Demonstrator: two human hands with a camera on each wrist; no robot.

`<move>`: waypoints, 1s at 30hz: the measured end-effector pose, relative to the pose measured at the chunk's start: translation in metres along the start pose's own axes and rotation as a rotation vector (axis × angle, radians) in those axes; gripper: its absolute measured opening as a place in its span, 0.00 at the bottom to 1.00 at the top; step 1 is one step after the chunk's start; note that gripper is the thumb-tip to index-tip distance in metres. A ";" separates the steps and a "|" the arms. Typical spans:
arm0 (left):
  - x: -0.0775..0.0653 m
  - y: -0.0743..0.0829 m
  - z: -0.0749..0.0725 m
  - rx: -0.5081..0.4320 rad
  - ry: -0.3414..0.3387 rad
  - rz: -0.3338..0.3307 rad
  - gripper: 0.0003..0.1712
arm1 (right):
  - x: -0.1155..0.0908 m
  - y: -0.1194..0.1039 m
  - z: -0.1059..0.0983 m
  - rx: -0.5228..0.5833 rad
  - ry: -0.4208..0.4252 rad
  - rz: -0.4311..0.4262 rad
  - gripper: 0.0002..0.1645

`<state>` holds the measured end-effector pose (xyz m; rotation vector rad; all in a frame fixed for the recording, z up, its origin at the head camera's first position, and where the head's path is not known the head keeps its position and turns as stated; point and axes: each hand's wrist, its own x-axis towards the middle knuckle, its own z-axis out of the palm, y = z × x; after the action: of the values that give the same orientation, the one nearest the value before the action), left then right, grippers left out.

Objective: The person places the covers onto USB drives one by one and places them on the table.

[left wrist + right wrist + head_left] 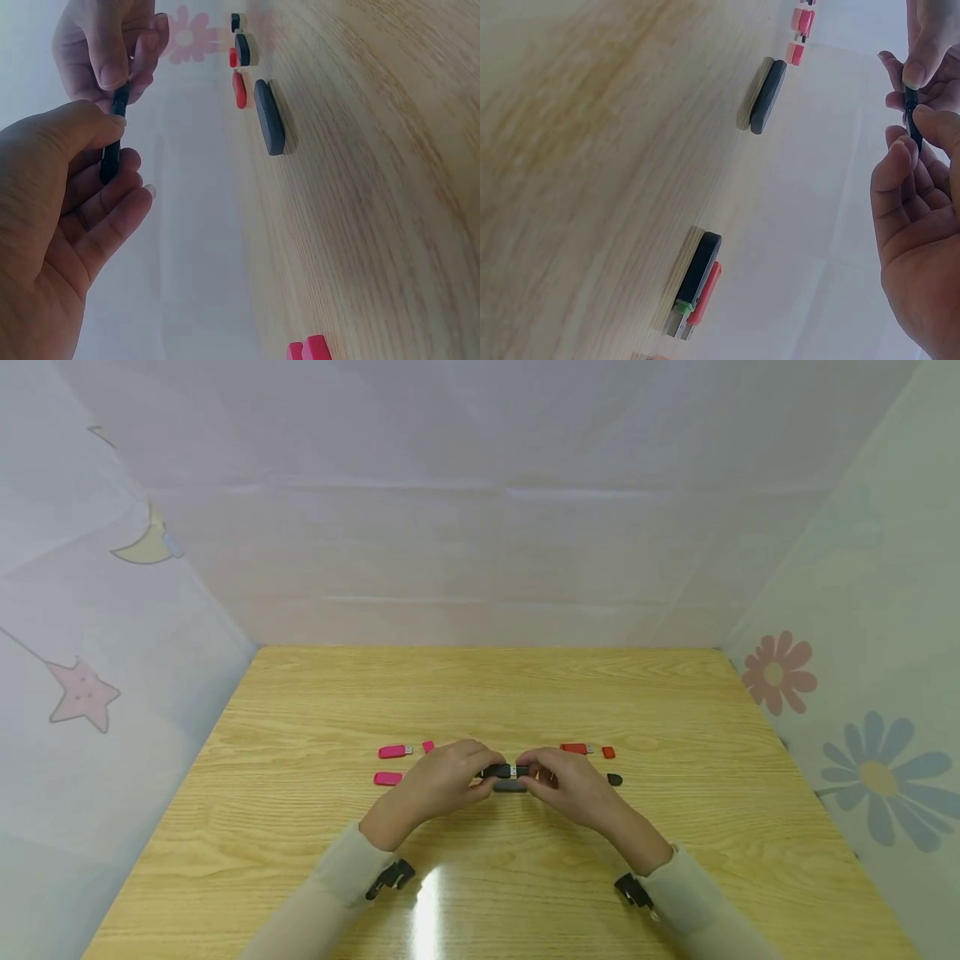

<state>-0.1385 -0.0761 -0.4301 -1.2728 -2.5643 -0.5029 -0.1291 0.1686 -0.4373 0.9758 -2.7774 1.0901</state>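
In the head view my left hand (444, 779) pinches the body of a black USB stick (495, 771) between thumb and fingers. Its silver plug (513, 771) shows between the two hands. At the plug end, my right hand (576, 787) grips a small black cap (523, 771); how far the cap sits over the plug is hard to tell. Both wrist views show the black stick (112, 159) held above the table by both hands. Just below it lies a dark grey USB stick (510, 786), apart from the hands.
Two pink USB sticks (392, 751) lie on the left, a pink cap (428, 747) near them. On the right are a red USB stick (574, 748), a red cap (608, 752), a black cap (615, 779) and another black USB stick (699, 266). Walls stand around the wooden table (300, 710).
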 end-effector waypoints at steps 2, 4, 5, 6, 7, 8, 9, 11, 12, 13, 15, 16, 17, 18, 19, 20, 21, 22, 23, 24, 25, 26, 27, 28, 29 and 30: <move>0.000 0.000 0.000 0.003 0.005 0.008 0.13 | 0.000 0.000 0.000 -0.004 -0.003 0.004 0.13; 0.000 0.000 0.001 0.004 0.007 0.013 0.13 | 0.000 0.000 0.000 -0.005 -0.005 0.006 0.12; 0.000 0.000 0.001 0.006 0.007 0.014 0.13 | -0.001 0.000 0.000 -0.006 -0.007 0.006 0.12; 0.000 0.000 0.001 0.007 0.007 0.014 0.12 | -0.001 0.000 0.000 -0.006 -0.007 0.007 0.12; 0.000 0.000 0.001 0.006 0.006 0.016 0.12 | -0.001 0.000 0.000 -0.006 -0.006 0.007 0.12; 0.000 0.000 0.001 0.008 0.005 0.015 0.12 | -0.001 0.000 0.000 -0.006 -0.005 0.007 0.12; 0.000 0.000 0.001 0.006 0.006 0.015 0.12 | -0.001 0.000 0.000 -0.005 -0.004 0.007 0.13; 0.001 0.000 0.001 0.006 0.007 0.016 0.12 | -0.001 0.000 0.000 -0.003 0.000 0.004 0.13; 0.001 0.000 0.002 0.006 0.007 0.016 0.12 | -0.001 0.000 0.001 -0.004 0.002 0.002 0.13; 0.001 0.000 0.002 0.007 0.008 0.017 0.12 | -0.001 0.001 0.001 -0.005 0.004 -0.002 0.13; 0.001 0.001 0.003 0.008 0.006 0.018 0.12 | -0.001 0.001 0.001 -0.005 0.008 -0.011 0.13; 0.002 0.001 0.003 0.010 0.005 0.019 0.12 | -0.001 0.001 0.001 -0.005 0.010 -0.016 0.13; 0.002 0.001 0.003 0.010 0.004 0.020 0.12 | -0.001 0.001 0.001 -0.006 0.011 -0.021 0.13; 0.002 0.001 0.004 0.010 0.003 0.020 0.12 | -0.001 0.002 0.002 -0.007 0.012 -0.024 0.13; 0.002 0.002 0.004 0.009 0.004 0.021 0.12 | -0.001 0.002 0.002 -0.007 0.014 -0.027 0.13; 0.003 0.002 0.004 0.007 0.004 0.021 0.12 | -0.001 0.002 0.002 -0.006 0.014 -0.029 0.13; 0.003 0.002 0.004 0.006 0.005 0.022 0.12 | -0.001 0.002 0.002 -0.007 0.015 -0.031 0.13; 0.003 0.002 0.004 0.003 0.005 0.023 0.12 | -0.001 0.002 0.002 -0.005 0.016 -0.032 0.13; 0.004 0.002 0.004 0.001 0.005 0.023 0.12 | -0.001 0.002 0.002 -0.005 0.016 -0.033 0.13; 0.004 0.003 0.003 -0.001 0.005 0.023 0.12 | -0.001 0.002 0.002 -0.004 0.016 -0.034 0.13; 0.004 0.003 0.003 -0.003 0.005 0.022 0.12 | -0.001 0.002 0.002 -0.003 0.016 -0.036 0.13; 0.004 0.003 0.003 -0.004 0.004 0.021 0.12 | -0.001 0.002 0.002 -0.002 0.016 -0.038 0.13; 0.004 0.003 0.003 -0.005 0.004 0.020 0.12 | -0.001 0.002 0.002 -0.001 0.016 -0.041 0.13; 0.005 0.003 0.003 -0.005 0.004 0.019 0.12 | -0.001 0.003 0.002 0.001 0.017 -0.046 0.13; 0.005 0.003 0.003 -0.005 0.005 0.018 0.12 | -0.002 0.003 0.002 0.002 0.018 -0.050 0.13; 0.005 0.003 0.003 -0.004 0.006 0.017 0.12 | -0.002 0.003 0.001 0.003 0.019 -0.054 0.13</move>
<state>-0.1392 -0.0698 -0.4308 -1.2916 -2.5468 -0.5082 -0.1291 0.1703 -0.4406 1.0289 -2.7177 1.0909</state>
